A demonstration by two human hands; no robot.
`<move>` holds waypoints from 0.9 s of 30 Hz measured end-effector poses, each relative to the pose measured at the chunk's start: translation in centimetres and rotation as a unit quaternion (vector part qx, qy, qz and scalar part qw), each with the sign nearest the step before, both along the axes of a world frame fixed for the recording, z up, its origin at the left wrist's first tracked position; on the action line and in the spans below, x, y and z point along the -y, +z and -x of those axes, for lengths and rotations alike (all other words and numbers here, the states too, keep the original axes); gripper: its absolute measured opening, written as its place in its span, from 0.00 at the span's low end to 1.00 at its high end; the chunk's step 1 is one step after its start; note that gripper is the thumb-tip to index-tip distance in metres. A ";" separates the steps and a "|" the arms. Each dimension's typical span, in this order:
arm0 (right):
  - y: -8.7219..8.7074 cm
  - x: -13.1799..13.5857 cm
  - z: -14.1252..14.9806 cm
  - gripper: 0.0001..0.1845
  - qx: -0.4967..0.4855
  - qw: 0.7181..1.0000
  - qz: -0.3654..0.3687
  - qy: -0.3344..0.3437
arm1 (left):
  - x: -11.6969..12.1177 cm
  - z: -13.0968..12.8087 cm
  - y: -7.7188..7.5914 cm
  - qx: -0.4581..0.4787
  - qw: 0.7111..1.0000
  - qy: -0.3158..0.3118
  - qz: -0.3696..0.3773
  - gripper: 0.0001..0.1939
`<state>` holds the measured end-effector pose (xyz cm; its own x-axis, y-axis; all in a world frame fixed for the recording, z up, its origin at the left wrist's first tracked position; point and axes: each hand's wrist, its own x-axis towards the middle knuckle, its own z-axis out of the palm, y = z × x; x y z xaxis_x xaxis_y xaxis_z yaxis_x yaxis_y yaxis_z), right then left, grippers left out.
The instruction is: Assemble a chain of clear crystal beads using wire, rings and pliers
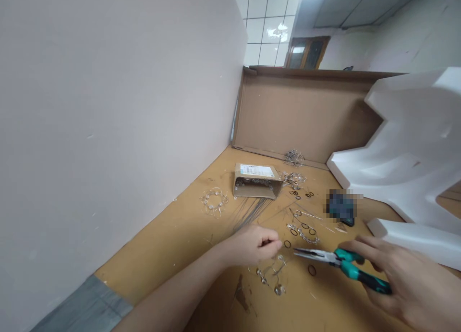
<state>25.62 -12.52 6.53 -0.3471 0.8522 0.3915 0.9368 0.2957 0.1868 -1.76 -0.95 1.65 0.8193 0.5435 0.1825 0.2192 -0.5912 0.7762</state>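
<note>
My left hand (pixel 254 244) is closed in a pinch near the middle of the brown work surface. A loop of wire with clear beads (pixel 264 277) hangs just below its fingers, and the pinched end is hidden by them. My right hand (pixel 392 274) grips long-nose pliers (pixel 347 264) with green and black handles. Their jaws point left toward my left fingers, a short gap away, and look slightly parted. Small dark rings (pixel 311 270) lie near the jaws. Just beyond them rests a beaded wire strand (pixel 309 237) with more rings around it.
An open small cardboard box (pixel 257 187) holds beaded pieces, with straight wires (pixel 254 214) in front. Left of it lies a beaded wire ring (pixel 213 201). A blurred dark object (pixel 340 207) sits at right. White foam (pixel 406 144), a cardboard panel (pixel 302 113) and a pale board (pixel 118 106) wall the surface.
</note>
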 end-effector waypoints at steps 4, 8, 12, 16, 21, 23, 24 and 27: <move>0.7 0.0 1.2 0.19 0.102 0.989 -0.076 0.073 | -0.2 -0.2 -0.3 0.019 0.993 0.021 0.116 0.18; 0.9 0.5 2.4 0.20 0.162 0.971 -0.110 0.135 | -0.3 -0.5 -0.6 0.018 0.978 0.040 0.204 0.18; 0.7 0.6 3.1 0.25 0.199 0.959 -0.124 0.158 | -0.3 -0.8 -0.8 0.028 0.958 0.040 0.282 0.18; 0.6 0.3 3.2 0.26 0.217 0.954 -0.136 0.157 | -0.3 -1.0 -0.7 0.044 0.947 0.028 0.317 0.17; 0.6 0.0 3.4 0.25 0.248 0.940 -0.155 0.174 | -0.2 -0.8 -0.6 0.031 0.951 0.027 0.306 0.17; 0.6 0.0 3.5 0.24 0.258 0.936 -0.163 0.177 | -0.2 -0.8 -0.6 0.027 0.952 0.028 0.302 0.17; 0.7 0.0 3.6 0.24 0.260 0.934 -0.164 0.180 | -0.2 -0.8 -0.6 0.027 0.952 0.028 0.303 0.17; 0.8 0.0 3.6 0.24 0.259 0.934 -0.159 0.186 | -0.1 -0.8 -0.6 0.027 0.951 0.025 0.307 0.16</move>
